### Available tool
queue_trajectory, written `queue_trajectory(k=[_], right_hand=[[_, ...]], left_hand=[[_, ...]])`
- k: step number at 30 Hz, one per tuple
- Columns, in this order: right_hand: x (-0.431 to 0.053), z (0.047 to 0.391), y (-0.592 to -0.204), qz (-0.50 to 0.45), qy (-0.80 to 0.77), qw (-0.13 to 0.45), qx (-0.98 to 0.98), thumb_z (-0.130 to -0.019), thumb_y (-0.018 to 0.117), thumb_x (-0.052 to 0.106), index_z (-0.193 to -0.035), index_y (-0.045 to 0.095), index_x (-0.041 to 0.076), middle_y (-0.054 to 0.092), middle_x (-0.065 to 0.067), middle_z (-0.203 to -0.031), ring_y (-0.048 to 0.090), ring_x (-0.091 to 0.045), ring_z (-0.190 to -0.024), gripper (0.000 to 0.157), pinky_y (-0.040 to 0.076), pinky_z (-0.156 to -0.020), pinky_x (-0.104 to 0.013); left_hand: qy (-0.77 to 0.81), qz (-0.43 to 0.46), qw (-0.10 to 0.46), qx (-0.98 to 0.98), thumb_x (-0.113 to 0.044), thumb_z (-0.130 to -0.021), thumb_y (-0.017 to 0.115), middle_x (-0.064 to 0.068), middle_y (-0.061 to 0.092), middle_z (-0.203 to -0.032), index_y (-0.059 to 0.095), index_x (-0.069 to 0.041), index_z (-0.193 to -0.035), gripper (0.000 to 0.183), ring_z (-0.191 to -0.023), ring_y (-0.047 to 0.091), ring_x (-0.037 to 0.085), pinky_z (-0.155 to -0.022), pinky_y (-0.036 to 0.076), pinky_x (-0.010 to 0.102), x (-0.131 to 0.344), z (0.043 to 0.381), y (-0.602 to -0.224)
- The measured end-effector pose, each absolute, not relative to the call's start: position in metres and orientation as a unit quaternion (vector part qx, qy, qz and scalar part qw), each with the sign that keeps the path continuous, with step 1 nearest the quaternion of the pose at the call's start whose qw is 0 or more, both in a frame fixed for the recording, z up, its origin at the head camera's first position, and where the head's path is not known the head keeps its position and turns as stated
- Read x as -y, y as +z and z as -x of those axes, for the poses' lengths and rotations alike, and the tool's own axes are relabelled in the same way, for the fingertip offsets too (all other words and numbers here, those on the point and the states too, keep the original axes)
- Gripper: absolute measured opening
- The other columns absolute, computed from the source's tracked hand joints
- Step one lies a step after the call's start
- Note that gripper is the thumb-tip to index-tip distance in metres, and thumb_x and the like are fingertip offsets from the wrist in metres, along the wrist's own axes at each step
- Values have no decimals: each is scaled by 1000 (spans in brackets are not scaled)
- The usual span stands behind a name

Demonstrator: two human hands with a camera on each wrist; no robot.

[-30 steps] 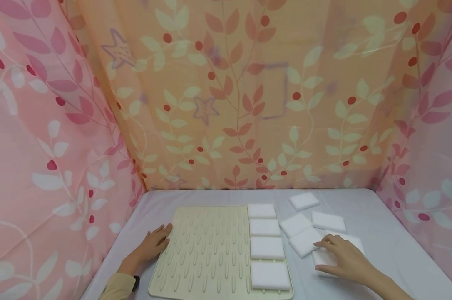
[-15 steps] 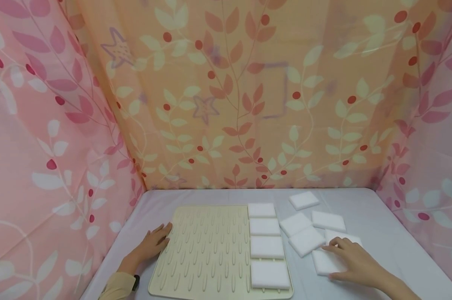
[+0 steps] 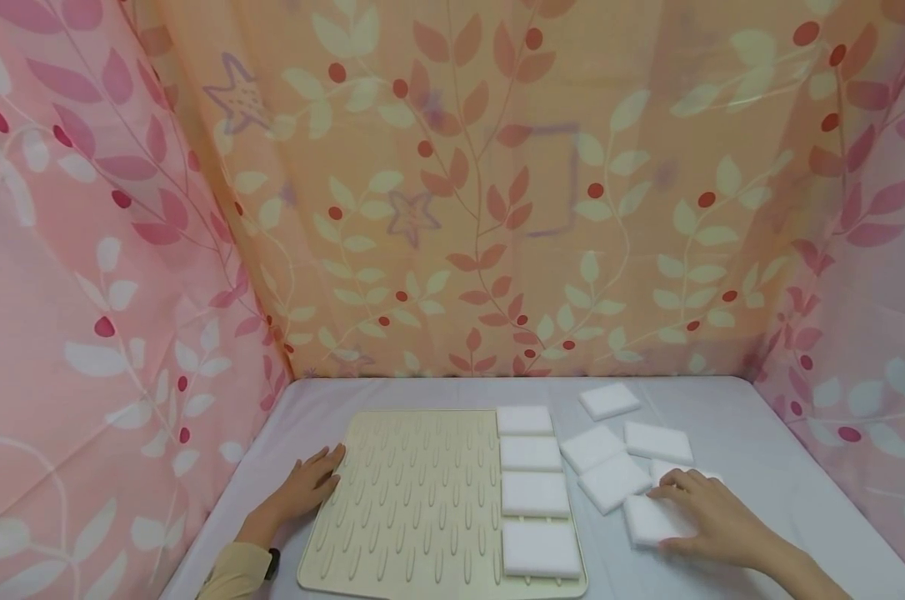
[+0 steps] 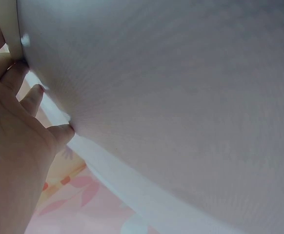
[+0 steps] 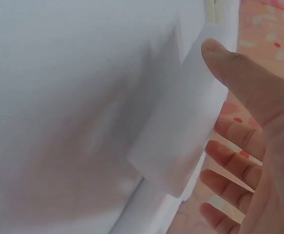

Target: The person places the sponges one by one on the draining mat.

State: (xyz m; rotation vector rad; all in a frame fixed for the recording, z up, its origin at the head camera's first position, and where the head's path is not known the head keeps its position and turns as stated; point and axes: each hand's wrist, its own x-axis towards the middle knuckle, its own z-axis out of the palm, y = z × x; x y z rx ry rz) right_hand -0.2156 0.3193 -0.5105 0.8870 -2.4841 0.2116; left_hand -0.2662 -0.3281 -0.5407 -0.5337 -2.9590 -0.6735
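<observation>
My right hand (image 3: 718,521) pinches a white rectangular sponge (image 3: 651,523) between thumb and fingers, to the right of the mat. In the right wrist view the same sponge (image 5: 178,117) appears tilted off the tabletop, its shadow beside it. A beige ridged mat (image 3: 407,500) lies at the middle of the table, with a column of several white sponges (image 3: 535,495) down its right side. On the mat's left edge my left hand (image 3: 302,487) rests with extended fingers; the left wrist view shows its fingertips (image 4: 59,134) touching the table surface and mat edge.
Several loose white sponges (image 3: 613,482) are scattered right of the mat, one partly behind the right hand. A white cloth covers the table (image 3: 797,500). Patterned curtains (image 3: 460,208) enclose the back and both sides.
My right hand has shifted slightly right and closed its thumb and fingers on the nearest loose sponge, which now looks slightly raised. The left hand and the mat have stayed in place.
</observation>
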Motion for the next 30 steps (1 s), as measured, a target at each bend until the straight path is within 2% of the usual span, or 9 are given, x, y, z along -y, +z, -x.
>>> queue_trajectory(k=[8,13,17,30], right_hand=[[-309,216,-491,-310,90,210,923,-63,72,63,-106,65,27,56,17,-101,53,-5,-90,56,39,-61,-26],[-302,218,-484,-299,109,181,931,-67,70,61,-111,63,25,56,14,-103,58,-8,-88,57,47,-59,-29],[-297,221,-481,-285,122,161,937,-68,71,60,-114,61,26,58,10,-107,60,-13,-90,57,49,-57,-32],[-275,236,-477,-303,146,182,924,-71,72,54,-120,61,22,58,12,-103,60,-5,-83,59,51,-65,-31]], left_hand=[[-220,171,29,960,-23,-94,53,18,38,-144,34,-1,-142,56,-132,30,44,-95,11,75,330,267,-542],[-228,170,22,958,-24,-94,52,16,37,-145,33,-2,-142,56,-134,28,43,-96,9,75,329,267,-542],[-223,172,27,959,-24,-94,52,16,38,-144,34,-2,-142,56,-133,29,43,-96,10,75,329,267,-543],[-223,177,41,958,-22,-93,54,18,40,-142,36,0,-140,55,-131,32,44,-94,12,76,328,265,-541]])
